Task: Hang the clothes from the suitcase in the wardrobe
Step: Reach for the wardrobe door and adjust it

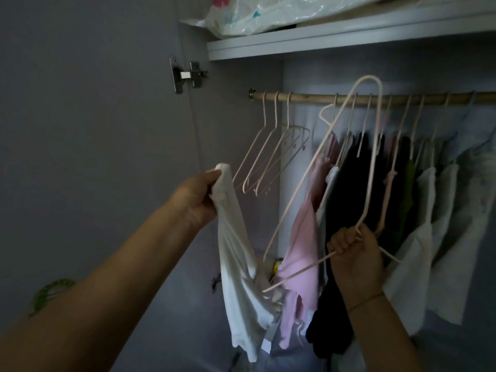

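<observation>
the step in hand is, as i judge it, to put a garment on a hanger before it goes on the rail. the left hand point(198, 200), a little to 9 o'clock of the middle, is clenched on the top edge of a white garment point(239, 277), which hangs down to 6 o'clock. the right hand point(354, 253), at 4 o'clock, grips a pale hanger point(371, 76) in its fist. the hanger is turned on its side: one end points to 12 o'clock and the other reaches the white cloth at 7 o'clock of this hand. the suitcase is not in view.

next, the hanger end must probably go into the garment's opening. then the hook goes on the wooden rail point(303, 98), maybe between the empty hangers point(268, 159) and the pink garment point(303, 229).
</observation>
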A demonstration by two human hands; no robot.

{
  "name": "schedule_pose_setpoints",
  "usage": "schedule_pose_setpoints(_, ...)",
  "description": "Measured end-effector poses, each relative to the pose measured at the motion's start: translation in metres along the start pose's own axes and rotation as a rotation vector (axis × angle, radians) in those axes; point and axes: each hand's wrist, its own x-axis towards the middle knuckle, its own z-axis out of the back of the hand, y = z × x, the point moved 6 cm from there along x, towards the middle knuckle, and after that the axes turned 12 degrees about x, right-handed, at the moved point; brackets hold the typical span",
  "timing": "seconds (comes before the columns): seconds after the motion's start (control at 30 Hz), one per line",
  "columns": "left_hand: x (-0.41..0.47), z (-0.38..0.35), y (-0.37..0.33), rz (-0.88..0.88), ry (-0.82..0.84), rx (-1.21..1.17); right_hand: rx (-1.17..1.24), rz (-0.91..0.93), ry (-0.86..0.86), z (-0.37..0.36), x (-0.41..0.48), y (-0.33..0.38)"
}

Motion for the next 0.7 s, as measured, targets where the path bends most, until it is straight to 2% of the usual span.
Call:
schedule_pose_setpoints(0.13,-0.003,-0.014,-0.006,-0.009,0.031,-0.023,0.026,-0.002,0.028,-0.014,-0.001,-0.012)
schedule_pose_setpoints(0.2,-0.003,-0.015,-0.008,-0.012,0.024,-0.038,-0.067,-0.043,0.02,-0.011,-0.001,-0.02)
schedule_pose_setpoints(0.3,0.0,0.002,-0.014,-0.052,-0.038,-0.034,-0.441,-0.041,0.042,0.003,-0.008,-0.029)
schedule_pose_setpoints(0.4,0.004,0.038,-0.006,-0.074,-0.179,0.037,-0.786,0.003,0.156,0.002,-0.019,-0.022)
schedule_pose_setpoints(0.5,0.009,0.074,0.015,-0.038,-0.322,0.201,-0.984,-0.009,0.275,-0.015,-0.023,-0.008)
schedule_pose_setpoints(0.6,0.004,0.087,0.031,-0.005,-0.358,0.46,-1.139,-0.004,0.347,-0.03,-0.022,0.002)
schedule_pose_setpoints(0.7,0.001,0.095,0.031,-0.089,-0.383,0.681,-1.319,-0.029,0.467,-0.039,-0.022,0.006)
